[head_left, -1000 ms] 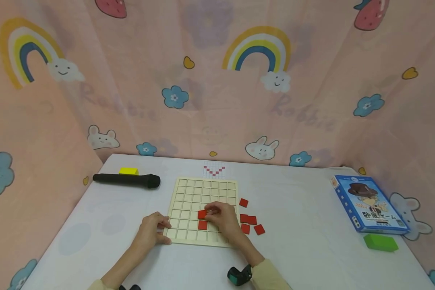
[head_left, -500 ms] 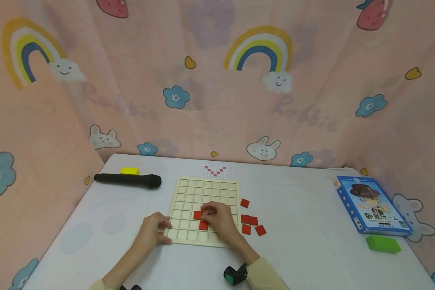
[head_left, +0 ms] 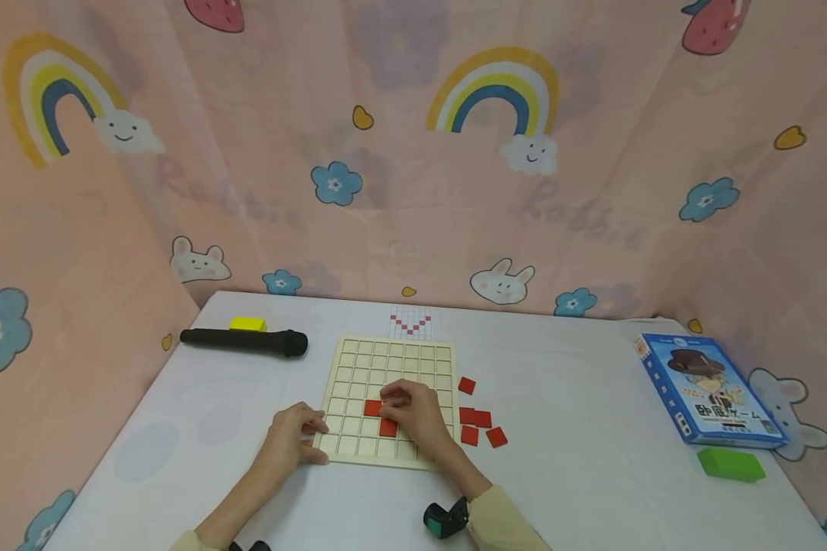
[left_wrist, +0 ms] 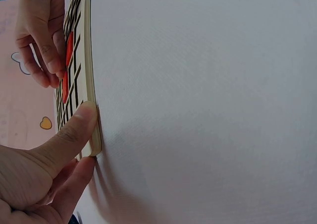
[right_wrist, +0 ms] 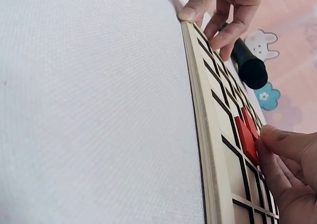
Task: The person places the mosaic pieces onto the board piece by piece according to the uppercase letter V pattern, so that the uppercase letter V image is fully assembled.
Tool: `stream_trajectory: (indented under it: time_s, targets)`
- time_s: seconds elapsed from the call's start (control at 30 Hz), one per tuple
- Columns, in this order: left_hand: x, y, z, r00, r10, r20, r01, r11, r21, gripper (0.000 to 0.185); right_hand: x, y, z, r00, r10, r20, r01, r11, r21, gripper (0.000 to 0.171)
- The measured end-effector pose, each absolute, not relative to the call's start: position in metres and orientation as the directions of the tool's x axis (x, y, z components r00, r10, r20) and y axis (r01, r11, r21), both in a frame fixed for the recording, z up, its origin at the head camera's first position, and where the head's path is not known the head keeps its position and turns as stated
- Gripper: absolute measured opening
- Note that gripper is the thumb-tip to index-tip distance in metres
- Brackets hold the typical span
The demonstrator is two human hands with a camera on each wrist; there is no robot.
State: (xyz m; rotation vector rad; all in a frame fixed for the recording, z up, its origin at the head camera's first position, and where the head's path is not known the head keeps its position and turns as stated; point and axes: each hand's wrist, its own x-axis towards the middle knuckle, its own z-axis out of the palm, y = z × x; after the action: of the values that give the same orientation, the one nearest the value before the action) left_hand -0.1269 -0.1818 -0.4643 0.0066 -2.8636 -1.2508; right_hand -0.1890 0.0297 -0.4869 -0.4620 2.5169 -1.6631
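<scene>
A cream grid board [head_left: 365,360] lies on the white table. My left hand [head_left: 289,440] grips its near left corner, the thumb on the front edge in the left wrist view. One red square tile [head_left: 388,428] sits in a cell of the lower part. Diagonally behind and left of it is a second red tile [head_left: 372,408]. My right hand [head_left: 416,417] pinches that second tile at its right side, thumb and forefinger close together in the right wrist view; the fingers cover part of it. Several loose red tiles [head_left: 482,418] lie right of the board.
A pattern card [head_left: 410,323] with a red V of squares lies behind the board. At the back left are a black microphone [head_left: 241,341] and a yellow block [head_left: 248,324]. A blue game box [head_left: 710,390] and a green block [head_left: 730,464] stand far right.
My right hand has shifted slightly left, and the second red tile has slid left with it across the board. My left hand keeps its place at the corner.
</scene>
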Motion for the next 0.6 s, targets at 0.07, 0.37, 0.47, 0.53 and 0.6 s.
stream_trajectory:
  time_s: [0.07,0.37,0.47,0.53,0.6]
  targets:
    - [-0.127,-0.182,-0.464,-1.0,-0.011,0.014,0.003,0.679,0.734,0.04,-0.189,0.03,-0.487,-0.951,-0.298,0.088,-0.197,0.359,-0.912,0.023]
    - [-0.127,-0.181,-0.465,-1.0,-0.006,0.019,0.01,0.679,0.734,0.04,-0.189,0.039,-0.484,-0.953,-0.296,0.069,-0.172,0.338,-0.925,0.021]
    - [-0.127,-0.182,-0.465,-0.999,-0.003,0.035,0.023,0.684,0.729,0.04,-0.187,0.047,-0.48,-0.956,-0.286,0.068,-0.16,0.313,-0.936,0.022]
    - [-0.127,-0.182,-0.466,-0.999,-0.001,0.044,0.032,0.683,0.73,0.04,-0.186,0.052,-0.479,-0.958,-0.276,0.077,-0.162,0.299,-0.941,0.023]
    - [-0.126,-0.183,-0.466,-0.998,0.002,0.055,0.042,0.678,0.734,0.04,-0.186,0.058,-0.477,-0.962,-0.259,0.084,-0.162,0.294,-0.942,0.023]
